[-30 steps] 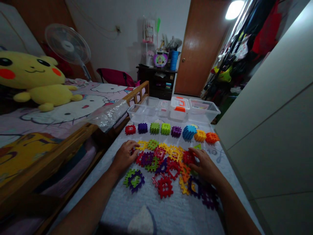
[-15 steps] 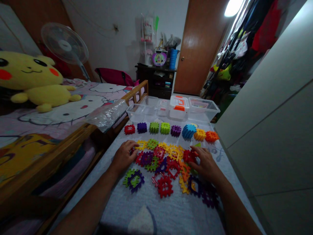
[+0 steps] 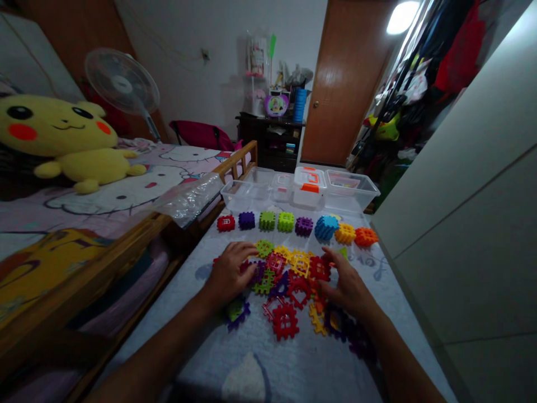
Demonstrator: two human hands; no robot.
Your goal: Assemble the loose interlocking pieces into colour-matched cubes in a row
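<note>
My left hand is over the left side of a loose pile of toothed plastic building tiles, thumb and fingers apart. It partly hides a purple tile by its thumb, and a green tile lies just past its fingertips. My right hand is at the pile's right side, its thumb and forefinger spread beside a red tile; the fingertips seem to touch it. Between the hands lie yellow tiles and another red tile. Nearer me is a red window-patterned tile.
Behind the pile stands a row of tile stacks sorted by colour, among them a blue stack and an orange stack. Clear plastic boxes line the far end. A wooden bed rail borders the left, a pale cabinet the right.
My left hand has moved right and inward over the pile, covering tiles that showed before. My right hand has shifted slightly left, and the red tile beside it has slid left too.
</note>
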